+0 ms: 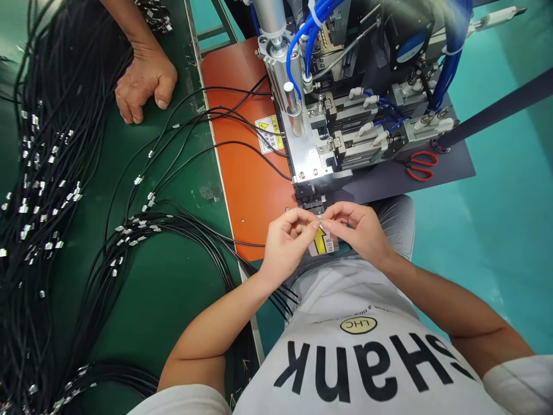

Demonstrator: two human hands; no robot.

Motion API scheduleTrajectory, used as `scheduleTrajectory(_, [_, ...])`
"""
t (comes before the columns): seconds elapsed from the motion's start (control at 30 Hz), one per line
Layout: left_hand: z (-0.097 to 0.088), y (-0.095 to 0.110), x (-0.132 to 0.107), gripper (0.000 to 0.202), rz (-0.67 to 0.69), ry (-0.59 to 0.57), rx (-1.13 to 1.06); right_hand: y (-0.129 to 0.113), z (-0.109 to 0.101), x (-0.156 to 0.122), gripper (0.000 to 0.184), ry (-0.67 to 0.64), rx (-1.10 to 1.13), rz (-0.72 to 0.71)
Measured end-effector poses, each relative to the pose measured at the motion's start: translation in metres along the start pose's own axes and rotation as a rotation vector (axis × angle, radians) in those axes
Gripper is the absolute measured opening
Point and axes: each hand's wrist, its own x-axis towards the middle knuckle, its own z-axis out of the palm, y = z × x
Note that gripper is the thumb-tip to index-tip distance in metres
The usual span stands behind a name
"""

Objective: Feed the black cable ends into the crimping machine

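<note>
Bundled black cables (47, 190) with silvery tags lie on the green counter (185, 323); a co-worker's hand (147, 83) rests just beside them. Before the machine (302, 153), the person's left hand (283, 245) pinches fine wire ends (320, 219), too small to count, above 1 yellow arrow (320, 242). The right hand (363, 233) pinches them too. Rightward lies 1 red-handled tool (421, 166).

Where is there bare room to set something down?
Bare green tabletop lies inside the arch of looped black cables; bare orange plate lies between the warning label and the left hand. It's crowded at the table's left, under the cable pile, and by the machine, where the right hand meets the left.
</note>
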Motion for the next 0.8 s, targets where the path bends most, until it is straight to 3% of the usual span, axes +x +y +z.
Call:
scheduleTrajectory(0.23, [0.0008,0.0001,-0.0012,0.026,-0.003,0.011,0.000,0.0074,0.0042,-0.0046,0.020,0.070,0.056,0.016])
scheduleTrajectory(0.8, [0.0015,-0.0001,-0.0002,0.026,0.003,0.011,-0.009,0.0060,0.0046,-0.0044,0.019,0.077,0.018,-0.007])
